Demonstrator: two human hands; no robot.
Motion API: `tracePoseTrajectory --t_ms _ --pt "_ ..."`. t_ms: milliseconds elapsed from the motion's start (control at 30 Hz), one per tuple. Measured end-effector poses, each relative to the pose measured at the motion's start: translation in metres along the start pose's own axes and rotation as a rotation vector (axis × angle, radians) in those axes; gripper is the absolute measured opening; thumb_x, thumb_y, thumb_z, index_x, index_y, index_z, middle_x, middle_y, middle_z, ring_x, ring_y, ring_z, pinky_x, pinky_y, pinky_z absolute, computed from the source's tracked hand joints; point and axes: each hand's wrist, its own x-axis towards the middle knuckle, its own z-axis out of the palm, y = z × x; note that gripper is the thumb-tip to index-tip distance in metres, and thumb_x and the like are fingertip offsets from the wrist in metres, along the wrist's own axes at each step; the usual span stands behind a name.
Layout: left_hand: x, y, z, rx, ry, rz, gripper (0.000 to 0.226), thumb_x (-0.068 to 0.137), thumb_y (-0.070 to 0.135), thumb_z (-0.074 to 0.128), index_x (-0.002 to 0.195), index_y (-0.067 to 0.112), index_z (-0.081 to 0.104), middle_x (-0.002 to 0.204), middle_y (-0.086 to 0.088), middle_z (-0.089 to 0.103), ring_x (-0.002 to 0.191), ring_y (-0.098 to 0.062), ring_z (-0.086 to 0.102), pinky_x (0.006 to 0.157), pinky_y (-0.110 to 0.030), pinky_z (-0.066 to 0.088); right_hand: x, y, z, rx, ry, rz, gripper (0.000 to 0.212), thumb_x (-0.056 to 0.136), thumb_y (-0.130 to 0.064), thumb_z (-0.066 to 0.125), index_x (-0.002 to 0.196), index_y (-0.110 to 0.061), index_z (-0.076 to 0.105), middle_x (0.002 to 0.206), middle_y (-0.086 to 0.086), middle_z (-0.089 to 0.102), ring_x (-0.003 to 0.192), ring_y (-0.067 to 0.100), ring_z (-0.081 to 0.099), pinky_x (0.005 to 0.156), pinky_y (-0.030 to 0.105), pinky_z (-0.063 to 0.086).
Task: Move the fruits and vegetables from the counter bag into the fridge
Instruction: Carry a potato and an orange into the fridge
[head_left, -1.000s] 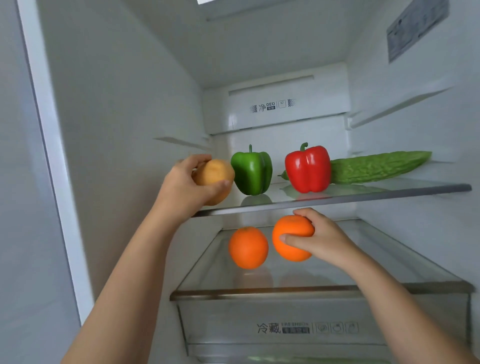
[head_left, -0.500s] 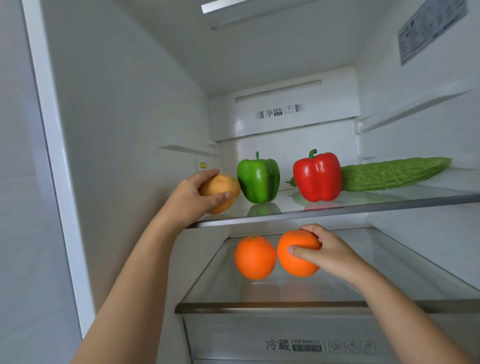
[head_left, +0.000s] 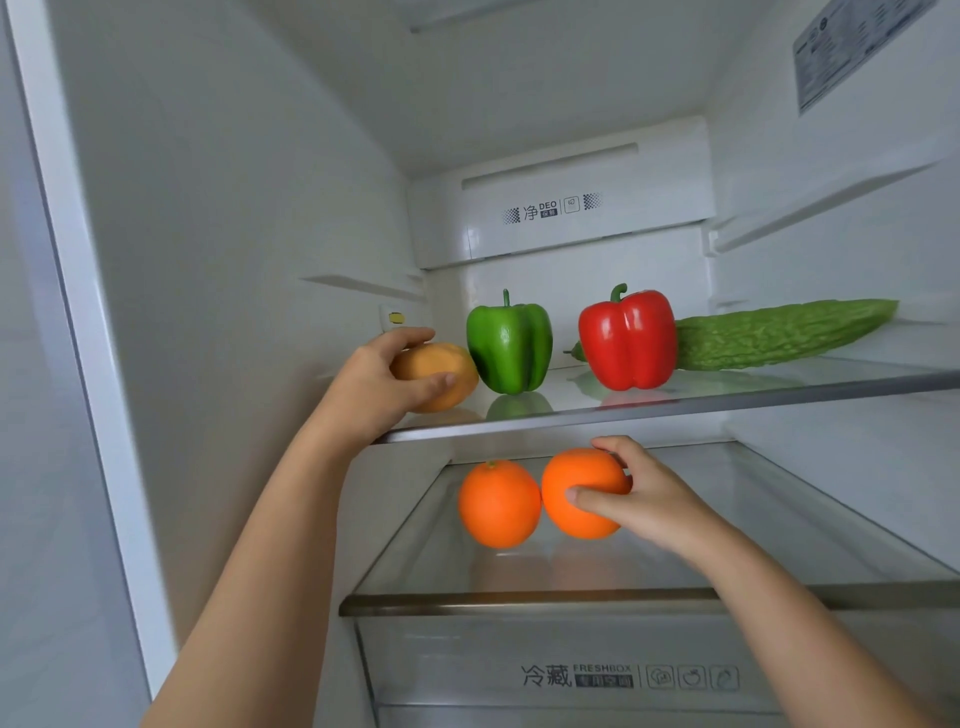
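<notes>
two grips work inside the open fridge (head_left: 234, 234), one on each glass level. left grip (head_left: 374, 389): fingers over the top and thumb across the front of a yellow-brown potato (head_left: 434, 364), pinching it low against the left front of the upper glass shelf (head_left: 753, 385), where its underside meets its own reflection. just to the right of this grip a green pepper (head_left: 509, 345) stands upright, very close to the potato. further right stands a red pepper (head_left: 626, 340), also upright. behind it lies a bitter gourd (head_left: 779, 332), its long body reaching away to the right wall and its stem end showing on the near-left side of the red pepper. right grip (head_left: 644, 499): lower than the left grip, curled round an orange (head_left: 582, 480), thumb across its front and fingers over its top, on the lower glass shelf (head_left: 675, 566). a second orange (head_left: 498, 504) sits free just to the left of this grip, touching the held one. beneath the right grip, under the lower shelf, is the clear drawer (head_left: 467, 670) with printed label.
</notes>
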Motion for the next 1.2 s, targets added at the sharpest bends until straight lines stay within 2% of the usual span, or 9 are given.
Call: tracePoseTrajectory --t_ms 200,433,600,800,867,933,1000,1067,1200 --pt "-0.001 0.000 0.000 0.003 0.010 0.026 0.053 0.079 0.016 0.070 0.128 0.019 0.049 0.115 0.002 0.049 0.097 -0.013 0.048 0.062 -0.009 0.039 0.001 0.002 0.000 -0.021 0.008 -0.003 0.069 0.076 -0.027 0.071 0.135 -0.022 0.036 0.126 0.000 0.043 0.105 0.013 0.044 0.083 0.024 0.035" --pt "-0.002 -0.002 0.000 -0.044 0.022 0.035 0.062 0.077 0.014 0.072 0.133 0.019 0.044 0.127 0.002 0.048 0.111 -0.012 0.046 0.086 -0.020 0.035 -0.001 0.004 0.001 0.001 0.047 -0.035 0.071 0.075 -0.029 0.073 0.135 -0.023 0.036 0.129 0.001 0.043 0.107 0.013 0.044 0.085 0.026 0.037" --pt "-0.009 -0.004 -0.002 -0.083 0.121 0.097 0.060 0.080 0.017 0.069 0.133 0.024 0.042 0.134 0.005 0.046 0.122 -0.009 0.040 0.092 -0.023 0.031 -0.005 0.002 -0.003 0.009 0.100 -0.045 0.068 0.075 -0.030 0.072 0.134 -0.022 0.039 0.133 0.003 0.044 0.113 0.015 0.045 0.090 0.029 0.039" --pt "-0.051 0.007 0.005 -0.055 0.350 0.259 0.054 0.077 0.032 0.061 0.129 0.031 0.044 0.133 0.009 0.044 0.121 0.005 0.037 0.094 -0.006 0.029 -0.031 -0.014 -0.006 -0.079 0.228 -0.172 0.054 0.079 -0.028 0.069 0.127 -0.020 0.046 0.129 0.000 0.048 0.108 0.007 0.043 0.086 0.021 0.031" --pt "-0.073 0.013 0.011 -0.015 0.382 0.344 0.049 0.079 0.032 0.057 0.126 0.028 0.044 0.133 0.007 0.045 0.122 0.006 0.037 0.096 -0.004 0.027 -0.045 -0.019 -0.003 -0.129 0.264 -0.232 0.047 0.079 -0.028 0.067 0.122 -0.022 0.050 0.124 -0.001 0.050 0.101 0.005 0.043 0.078 0.014 0.030" --pt "-0.097 0.016 0.019 0.045 0.390 0.404 0.046 0.080 0.028 0.054 0.124 0.020 0.046 0.131 0.001 0.047 0.122 0.000 0.040 0.098 -0.009 0.028 -0.059 -0.025 0.000 -0.122 0.293 -0.294 0.036 0.079 -0.026 0.066 0.113 -0.025 0.054 0.116 -0.003 0.053 0.093 0.003 0.046 0.071 0.004 0.031" --pt "-0.122 0.012 0.028 0.169 0.395 0.406 0.045 0.081 0.025 0.052 0.123 0.009 0.051 0.129 -0.008 0.050 0.121 -0.013 0.044 0.101 -0.021 0.033 -0.073 -0.031 0.008 -0.045 0.278 -0.343 0.027 0.079 -0.026 0.066 0.102 -0.032 0.054 0.107 -0.007 0.056 0.089 -0.001 0.050 0.072 -0.003 0.030" --pt "-0.145 0.006 0.037 0.287 0.422 0.361 0.043 0.082 0.024 0.050 0.120 0.005 0.053 0.127 -0.013 0.052 0.117 -0.022 0.048 0.098 -0.031 0.037 -0.084 -0.034 0.018 0.004 0.248 -0.374 0.022 0.079 -0.032 0.067 0.096 -0.036 0.054 0.102 -0.013 0.058 0.094 -0.006 0.050 0.074 -0.003 0.030" --pt "-0.185 -0.009 0.047 0.363 0.391 0.254 0.039 0.084 0.021 0.047 0.118 0.004 0.053 0.124 -0.013 0.054 0.112 -0.023 0.049 0.095 -0.026 0.035 -0.101 -0.031 0.045 -0.098 0.223 -0.439 0.031 0.079 -0.038 0.055 0.104 -0.020 0.060 0.104 -0.006 0.060 0.100 0.004 0.052 0.081 0.007 0.035"
